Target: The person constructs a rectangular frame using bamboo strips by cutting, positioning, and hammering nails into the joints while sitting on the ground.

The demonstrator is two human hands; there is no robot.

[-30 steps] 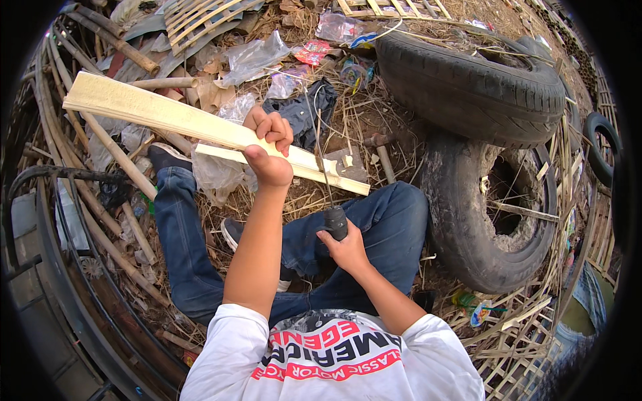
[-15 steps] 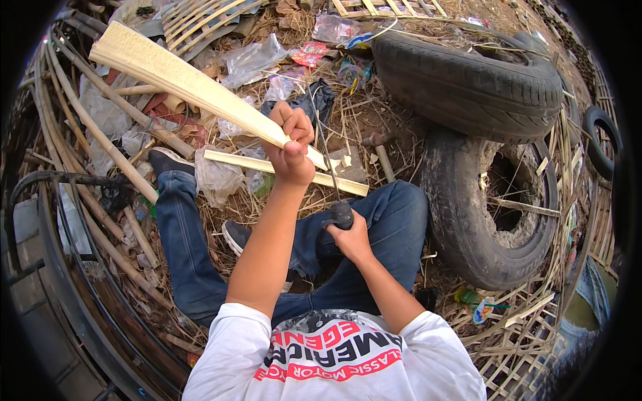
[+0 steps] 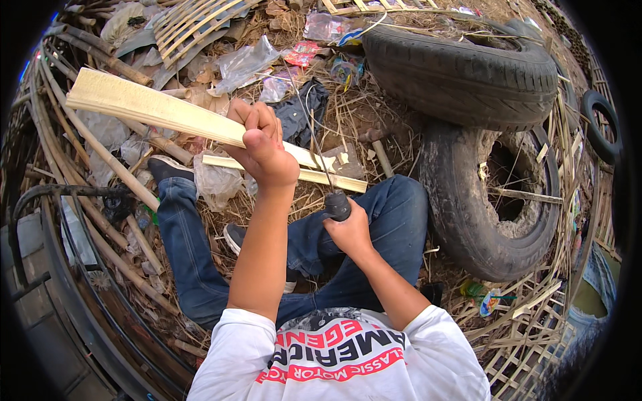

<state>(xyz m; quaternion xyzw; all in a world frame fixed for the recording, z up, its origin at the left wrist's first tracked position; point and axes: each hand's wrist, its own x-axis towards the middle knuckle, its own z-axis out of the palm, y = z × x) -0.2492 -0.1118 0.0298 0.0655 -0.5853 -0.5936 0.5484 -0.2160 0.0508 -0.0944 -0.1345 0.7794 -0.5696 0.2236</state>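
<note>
My left hand (image 3: 262, 146) is closed around a long, pale split bamboo strip (image 3: 144, 105), which is broad at its upper left end and narrows past my fist to a tip on the right. My right hand (image 3: 350, 232), above my bent right leg, grips the black handle (image 3: 337, 206) of a long knife. Its thin blade (image 3: 314, 137) appears almost edge-on, pointing away from me and crossing close to the bamboo's narrow end; whether they touch I cannot tell. Another pale bamboo strip (image 3: 344, 183) lies lower, behind my left wrist.
Two worn tyres, an upper tyre (image 3: 461, 80) and a lower tyre (image 3: 445, 200), stand at the right. Bamboo poles (image 3: 110, 157) and a black metal frame (image 3: 43, 194) fill the left. A hammer-like tool (image 3: 382, 159), plastic litter (image 3: 247, 63) and bamboo lattice (image 3: 197, 30) lie ahead.
My left hand has shifted left and slightly down with the bamboo, which now lies flatter. The knife has tilted, so more of its blade shows stretching away. My right hand stays near my leg.
</note>
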